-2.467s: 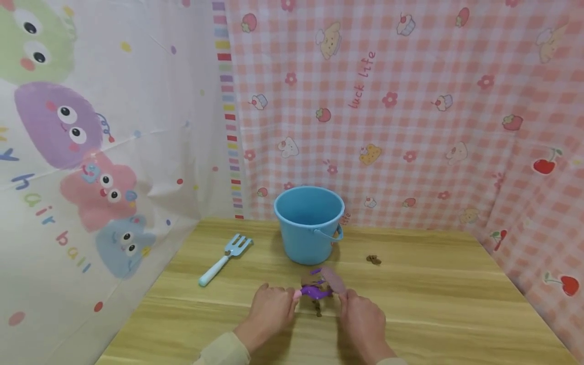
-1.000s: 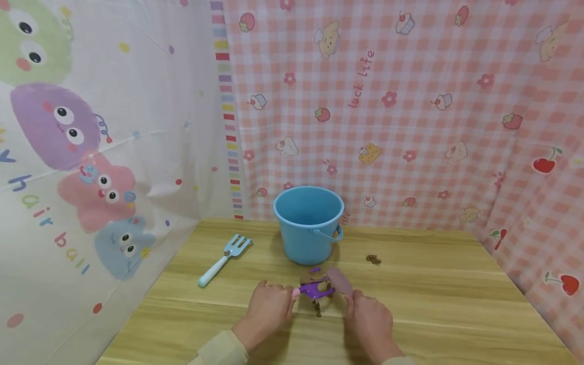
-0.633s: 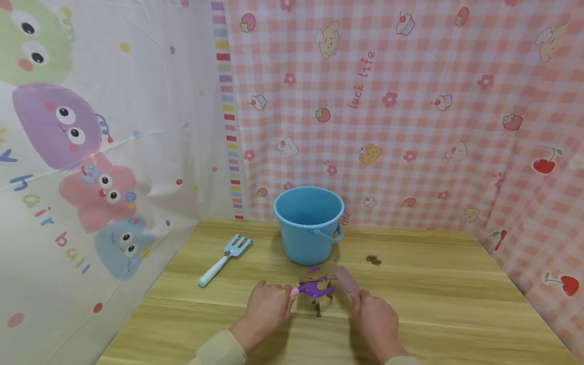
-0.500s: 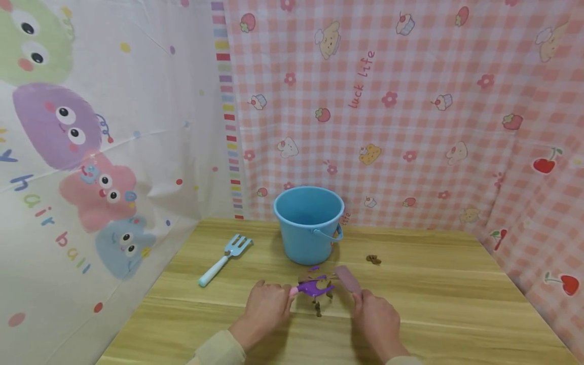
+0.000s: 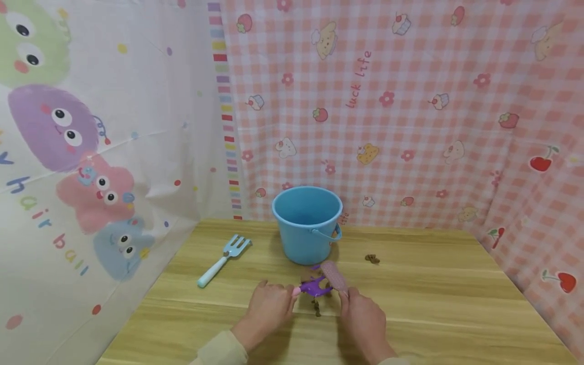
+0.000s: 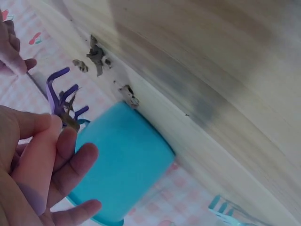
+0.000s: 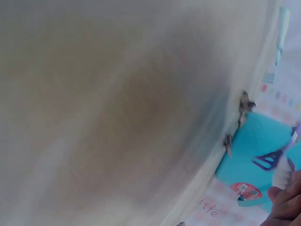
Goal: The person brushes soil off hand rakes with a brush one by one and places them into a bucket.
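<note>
Purple hand rake (image 5: 314, 288), gripped in my left hand (image 5: 271, 305), hangs before the blue bucket (image 5: 304, 243); my right hand (image 5: 363, 314), holding the pink flat-bladed tool (image 5: 334, 275), has returned it to the tines (image 6: 59, 73): scraping their brown clump (image 6: 69, 118) seems unfinished.

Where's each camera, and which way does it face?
Head: worn on the head, facing forward and down at the bucket; left hand and right hand show.
Left wrist: worn there, facing the purple rake; left hand close, right hand at upper left.
Right wrist: worn there, facing mostly blurred tabletop; right-hand fingers at lower right.
Both wrist views share bucket and rake.
</note>
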Demonstrator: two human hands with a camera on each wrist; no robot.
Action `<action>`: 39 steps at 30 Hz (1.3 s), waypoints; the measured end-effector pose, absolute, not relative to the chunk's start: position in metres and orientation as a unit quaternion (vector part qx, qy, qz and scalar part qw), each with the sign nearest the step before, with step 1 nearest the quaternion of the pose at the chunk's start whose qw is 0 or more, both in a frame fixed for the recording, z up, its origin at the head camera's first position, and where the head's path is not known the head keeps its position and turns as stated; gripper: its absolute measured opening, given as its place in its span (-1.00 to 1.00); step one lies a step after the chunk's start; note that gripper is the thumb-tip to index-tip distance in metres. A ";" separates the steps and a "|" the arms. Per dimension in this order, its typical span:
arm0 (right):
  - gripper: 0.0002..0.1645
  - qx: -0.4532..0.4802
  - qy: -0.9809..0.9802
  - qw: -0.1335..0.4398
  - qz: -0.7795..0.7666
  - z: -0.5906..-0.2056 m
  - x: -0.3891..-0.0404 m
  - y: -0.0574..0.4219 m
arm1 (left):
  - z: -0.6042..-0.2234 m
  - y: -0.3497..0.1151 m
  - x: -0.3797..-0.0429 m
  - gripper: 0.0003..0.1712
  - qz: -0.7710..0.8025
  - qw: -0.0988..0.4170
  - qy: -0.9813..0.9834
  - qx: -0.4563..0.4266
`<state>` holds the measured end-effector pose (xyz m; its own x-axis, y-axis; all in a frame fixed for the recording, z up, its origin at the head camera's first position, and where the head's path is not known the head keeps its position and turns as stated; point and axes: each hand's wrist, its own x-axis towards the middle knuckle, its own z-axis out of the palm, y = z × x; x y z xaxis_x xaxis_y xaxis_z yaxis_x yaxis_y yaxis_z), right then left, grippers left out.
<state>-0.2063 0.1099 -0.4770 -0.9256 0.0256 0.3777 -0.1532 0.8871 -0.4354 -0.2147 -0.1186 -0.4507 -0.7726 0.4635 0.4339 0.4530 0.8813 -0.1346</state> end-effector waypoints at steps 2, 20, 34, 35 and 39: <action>-0.71 0.039 -0.952 0.201 0.228 -0.478 -0.203 0.105 | -0.451 -0.119 -0.214 -0.73 0.007 0.232 -0.944 -0.234; -0.70 0.006 -0.955 0.181 0.235 -0.481 -0.207 0.123 | -0.450 -0.122 -0.214 -0.73 0.018 0.228 -0.943 -0.241; -0.70 0.035 -0.957 0.183 0.223 -0.479 -0.205 0.110 | -0.448 -0.125 -0.215 -0.73 -0.006 0.213 -0.955 -0.207; -0.70 0.033 -0.958 0.176 0.223 -0.479 -0.205 0.112 | -0.448 -0.125 -0.216 -0.73 -0.006 0.216 -0.954 -0.209; -0.69 0.020 -0.963 0.153 0.222 -0.476 -0.206 0.118 | -0.449 -0.125 -0.215 -0.72 -0.005 0.222 -0.949 -0.222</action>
